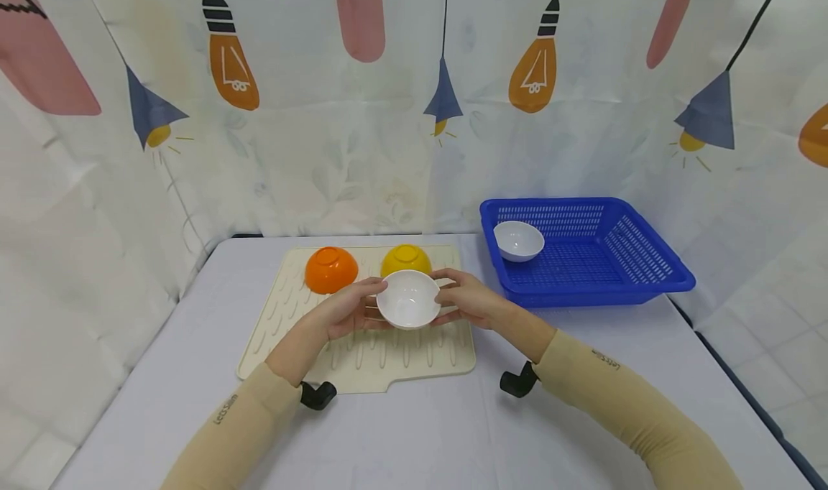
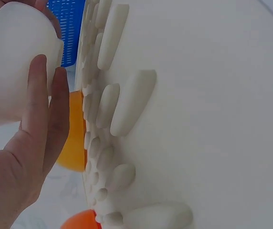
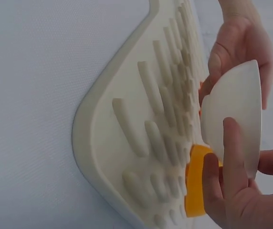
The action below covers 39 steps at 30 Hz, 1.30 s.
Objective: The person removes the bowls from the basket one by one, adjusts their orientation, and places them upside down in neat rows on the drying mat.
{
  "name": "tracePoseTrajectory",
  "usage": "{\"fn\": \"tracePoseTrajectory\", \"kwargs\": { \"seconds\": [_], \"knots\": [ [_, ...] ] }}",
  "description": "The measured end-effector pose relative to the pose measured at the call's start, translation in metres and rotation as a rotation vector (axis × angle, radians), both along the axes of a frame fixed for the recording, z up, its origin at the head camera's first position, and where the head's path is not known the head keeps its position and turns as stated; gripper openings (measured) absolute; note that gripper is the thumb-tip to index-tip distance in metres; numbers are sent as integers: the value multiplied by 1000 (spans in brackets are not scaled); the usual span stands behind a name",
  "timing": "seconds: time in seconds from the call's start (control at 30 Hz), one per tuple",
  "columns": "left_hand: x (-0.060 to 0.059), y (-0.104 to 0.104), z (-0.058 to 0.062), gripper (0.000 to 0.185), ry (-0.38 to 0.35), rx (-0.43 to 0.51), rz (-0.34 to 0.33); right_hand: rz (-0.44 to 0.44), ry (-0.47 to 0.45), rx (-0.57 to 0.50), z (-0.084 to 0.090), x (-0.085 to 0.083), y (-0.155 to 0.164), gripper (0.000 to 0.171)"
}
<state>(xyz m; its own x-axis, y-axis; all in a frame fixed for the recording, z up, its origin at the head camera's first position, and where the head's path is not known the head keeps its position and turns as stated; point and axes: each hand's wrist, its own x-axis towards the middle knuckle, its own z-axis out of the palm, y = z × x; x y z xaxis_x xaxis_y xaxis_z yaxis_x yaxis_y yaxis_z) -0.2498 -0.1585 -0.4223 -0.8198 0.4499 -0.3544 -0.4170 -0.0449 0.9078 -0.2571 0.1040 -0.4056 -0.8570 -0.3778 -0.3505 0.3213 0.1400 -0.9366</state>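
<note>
Both hands hold a white bowl (image 1: 409, 300) above a cream ridged drying mat (image 1: 362, 364), its opening tipped toward the head camera. My left hand (image 1: 349, 307) grips its left side, thumb at the rim and fingers along the outside. On the opposite side my right hand (image 1: 471, 300) pinches the rim, with fingers under the wall in the right wrist view. Upside down on the mat lie an orange bowl (image 1: 330, 270) at the left and a yellow bowl (image 1: 405, 259) just behind the held one.
At the back right stands a blue slotted basket (image 1: 601, 297) with another white bowl (image 1: 519, 241) in its left end. A white cloth covers the table (image 1: 440, 432). Behind it hangs a curtain (image 1: 388, 152) printed with lamps.
</note>
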Motion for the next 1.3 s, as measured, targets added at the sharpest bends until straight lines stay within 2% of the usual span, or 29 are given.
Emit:
{"fn": "tracePoseTrajectory", "kwargs": {
  "seconds": [0.13, 0.3, 0.5, 0.83, 1.17, 1.3],
  "knots": [
    [0, -2, -1, 70, -2, 10, -1, 21, 0, -9, -2, -1, 3, 57],
    [-1, -4, 1, 65, 48, 16, -8, 28, 6, -8, -3, -2, 5, 51],
    [-1, -5, 5, 53, 150, -1, -23, 27, -7, 9, -5, -3, 6, 52],
    [1, -6, 10, 55, 291, -40, -32, 91, -41, -52, -5, -2, 9, 64],
    [2, -9, 8, 54, 480, -143, -111, 144, -66, -81, -5, -2, 11, 64],
    [5, -8, 11, 55, 533, -145, -148, 162, -65, -79, -7, -1, 12, 64]
  ]
}}
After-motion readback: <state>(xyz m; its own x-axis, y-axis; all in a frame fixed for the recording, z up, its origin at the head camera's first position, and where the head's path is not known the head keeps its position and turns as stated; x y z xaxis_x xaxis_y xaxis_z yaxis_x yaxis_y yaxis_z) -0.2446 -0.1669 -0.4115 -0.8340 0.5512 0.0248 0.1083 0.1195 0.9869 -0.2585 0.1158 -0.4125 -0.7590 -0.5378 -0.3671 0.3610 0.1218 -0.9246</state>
